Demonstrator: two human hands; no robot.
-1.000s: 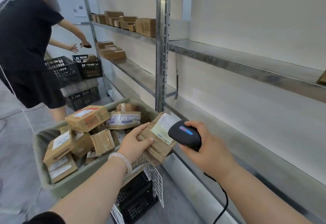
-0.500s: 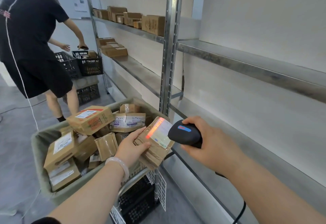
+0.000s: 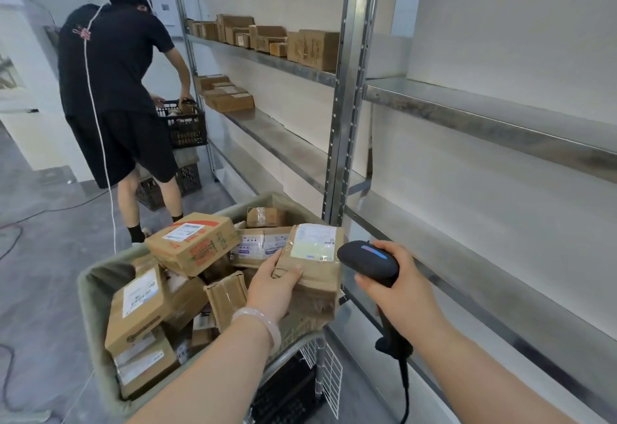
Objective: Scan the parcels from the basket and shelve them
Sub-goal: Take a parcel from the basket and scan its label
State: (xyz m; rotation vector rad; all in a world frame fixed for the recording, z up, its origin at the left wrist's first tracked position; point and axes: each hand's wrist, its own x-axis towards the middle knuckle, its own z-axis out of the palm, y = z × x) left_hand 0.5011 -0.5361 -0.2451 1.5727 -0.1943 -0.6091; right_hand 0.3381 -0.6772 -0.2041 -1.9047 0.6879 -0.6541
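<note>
My left hand (image 3: 274,286) grips a taped brown cardboard parcel (image 3: 312,276) by its left edge, white label facing up, just above the right end of the grey-green basket (image 3: 96,293). My right hand (image 3: 399,293) holds a black barcode scanner (image 3: 367,261) by its handle, its head close to the parcel's right edge and aimed at it. The basket holds several more cardboard parcels (image 3: 192,245), most with white labels. To my right runs a metal shelf rack (image 3: 484,120) with bare boards.
A person in black (image 3: 113,90) bends over a black crate (image 3: 187,126) at the far end of the rack. Boxes (image 3: 267,39) sit on the far upper shelves. A steel upright post (image 3: 347,100) rises just behind the basket. A black crate (image 3: 287,393) sits beneath it.
The red scan light seen on the label half a second ago is gone. The parcel has tilted flatter with its label more upward. The person behind has turned toward the crate.
</note>
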